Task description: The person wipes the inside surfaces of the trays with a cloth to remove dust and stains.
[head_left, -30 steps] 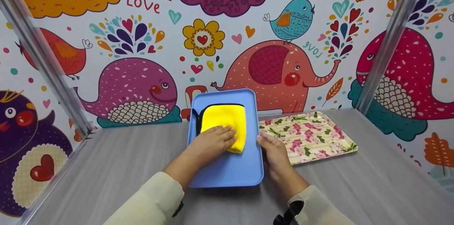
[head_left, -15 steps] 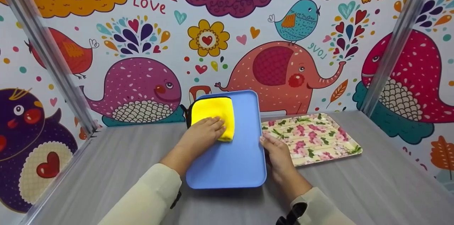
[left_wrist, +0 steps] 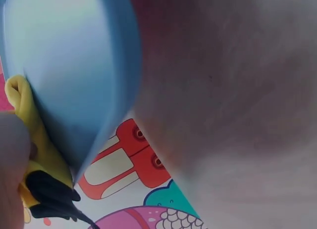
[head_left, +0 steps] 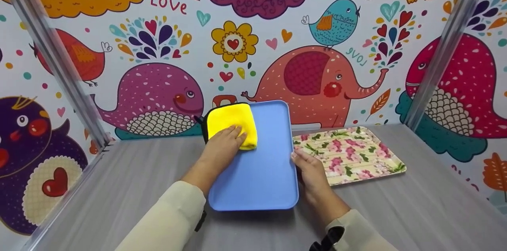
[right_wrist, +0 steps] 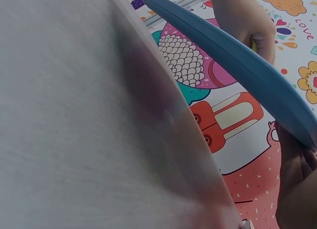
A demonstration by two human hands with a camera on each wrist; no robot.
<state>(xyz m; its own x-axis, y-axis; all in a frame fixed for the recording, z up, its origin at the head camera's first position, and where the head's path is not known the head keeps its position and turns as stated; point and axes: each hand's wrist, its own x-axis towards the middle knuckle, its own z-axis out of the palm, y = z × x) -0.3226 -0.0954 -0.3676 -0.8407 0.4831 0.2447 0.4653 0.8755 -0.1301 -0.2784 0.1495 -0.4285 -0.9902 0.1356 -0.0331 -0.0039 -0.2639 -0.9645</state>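
A blue rectangular tray [head_left: 257,187] is held up off the table, tilted with its inside toward me. My right hand [head_left: 315,173] grips its right edge, thumb on the rim and the other fingers behind. Over the tray's upper left corner lies a folded yellow cloth [head_left: 231,118] with a black edge, part of it hanging past the rim. My left hand [head_left: 223,146] holds this cloth against the tray; in the right wrist view a bit of yellow shows at its curled thumb. The left wrist view shows the cloth's folded side [left_wrist: 42,140] at the tray's surface.
A flower-patterned tray [head_left: 350,156] lies on the grey table [head_left: 138,187], right of the blue tray. Behind stands a wall [head_left: 277,5] printed with cartoon animals. Metal posts [head_left: 439,49] stand at the corners.
My left hand has moved the yellow cloth from the tray's middle to its upper left corner, past the rim. The right hand keeps its grip; the view has shifted slightly.
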